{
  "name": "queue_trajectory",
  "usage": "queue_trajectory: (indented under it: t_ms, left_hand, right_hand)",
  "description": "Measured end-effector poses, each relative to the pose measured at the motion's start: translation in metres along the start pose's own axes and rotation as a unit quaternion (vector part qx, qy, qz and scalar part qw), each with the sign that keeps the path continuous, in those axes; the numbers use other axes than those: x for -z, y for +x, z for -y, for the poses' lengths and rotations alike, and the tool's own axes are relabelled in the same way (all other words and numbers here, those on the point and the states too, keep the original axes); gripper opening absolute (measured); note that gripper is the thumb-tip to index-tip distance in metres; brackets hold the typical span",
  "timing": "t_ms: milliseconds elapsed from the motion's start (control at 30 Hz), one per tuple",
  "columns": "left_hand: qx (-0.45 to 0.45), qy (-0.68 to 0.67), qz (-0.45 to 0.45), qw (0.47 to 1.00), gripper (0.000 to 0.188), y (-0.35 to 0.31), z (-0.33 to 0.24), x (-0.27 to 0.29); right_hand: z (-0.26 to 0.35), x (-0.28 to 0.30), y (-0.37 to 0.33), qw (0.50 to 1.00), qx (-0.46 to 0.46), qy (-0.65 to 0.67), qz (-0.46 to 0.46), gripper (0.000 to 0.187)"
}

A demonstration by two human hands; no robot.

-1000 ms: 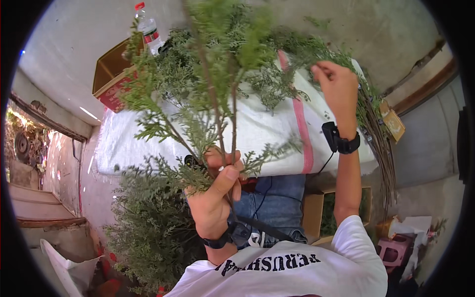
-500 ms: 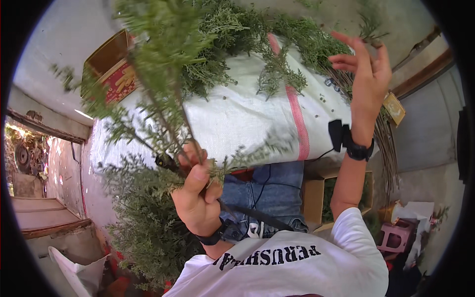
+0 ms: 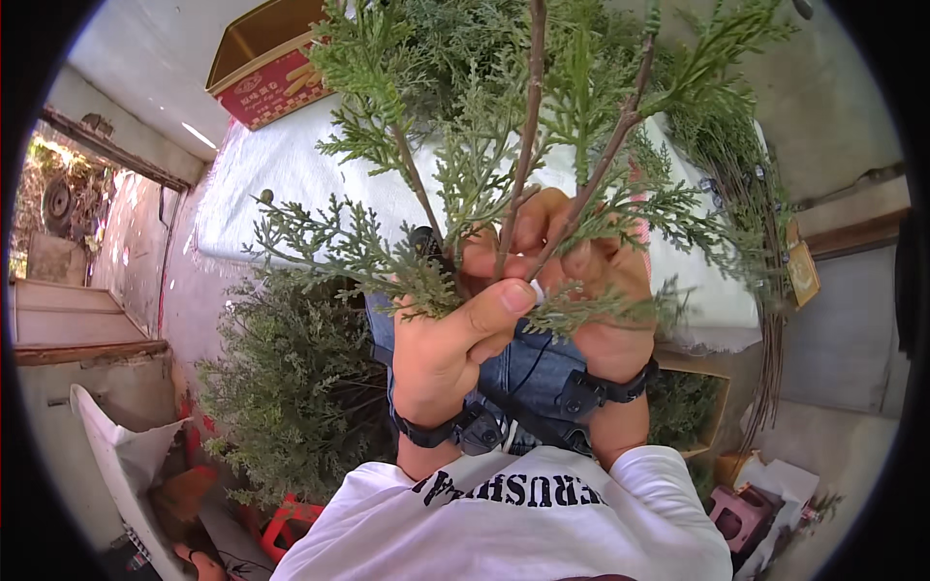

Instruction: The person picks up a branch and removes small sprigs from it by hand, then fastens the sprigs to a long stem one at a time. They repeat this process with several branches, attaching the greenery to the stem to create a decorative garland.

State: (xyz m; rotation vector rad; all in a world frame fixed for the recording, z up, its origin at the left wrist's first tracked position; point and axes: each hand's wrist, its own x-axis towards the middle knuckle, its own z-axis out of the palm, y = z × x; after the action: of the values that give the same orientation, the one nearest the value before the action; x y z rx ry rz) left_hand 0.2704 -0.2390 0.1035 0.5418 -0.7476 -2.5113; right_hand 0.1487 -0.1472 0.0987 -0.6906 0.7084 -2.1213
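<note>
A leafy evergreen branch [image 3: 529,126] with several brown stems stands upright in front of my chest, its foliage spreading above both hands. My left hand [image 3: 436,341] is closed on the lower stems, the thumb lying across their front. On the other side, my right hand [image 3: 585,259] has its curled fingers at the same stems, partly hidden by sprigs. A small white bit [image 3: 538,290] shows beside the left thumb tip; I cannot make out what it is.
A white woven sheet [image 3: 281,198] covers the surface ahead, bearing an open red and gold tin [image 3: 281,92] and heaped greenery [image 3: 465,39]. Cut branches [image 3: 770,290] hang off its right side. More evergreen [image 3: 291,387] is piled at lower left; a cardboard box [image 3: 719,412] stands at lower right.
My right hand has come down from the far right to the stems beside my left hand. The branch has moved rightward to the middle, and the view has shifted.
</note>
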Motion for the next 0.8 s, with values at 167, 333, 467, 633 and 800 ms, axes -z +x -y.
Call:
queue_trajectory:
  t_ms: [167, 333, 467, 633, 800]
  left_hand:
    - [0.024, 0.045, 0.004, 0.999, 0.036, 0.002, -0.002, -0.002]
    - [0.018, 0.033, 0.017, 0.999, 0.037, 0.006, 0.001, 0.0]
    - [0.025, 0.037, 0.027, 0.999, 0.041, 0.008, 0.001, 0.003]
    - [0.034, 0.041, 0.009, 0.999, 0.046, 0.008, -0.001, 0.001]
    - [0.031, 0.054, 0.012, 0.998, 0.046, 0.009, -0.004, 0.002]
  right_hand:
    - [-0.01, 0.001, -0.001, 0.999, 0.032, -0.035, -0.013, 0.021]
    - [-0.014, 0.003, -0.001, 0.999, 0.012, 0.006, -0.03, 0.021]
    - [-0.014, 0.004, 0.0, 1.0, 0.009, 0.002, 0.002, 0.022]
    - [-0.014, 0.002, -0.002, 0.999, 0.024, -0.023, -0.019, 0.022]
    - [-0.014, -0.001, -0.002, 0.999, 0.012, -0.02, -0.031, 0.02]
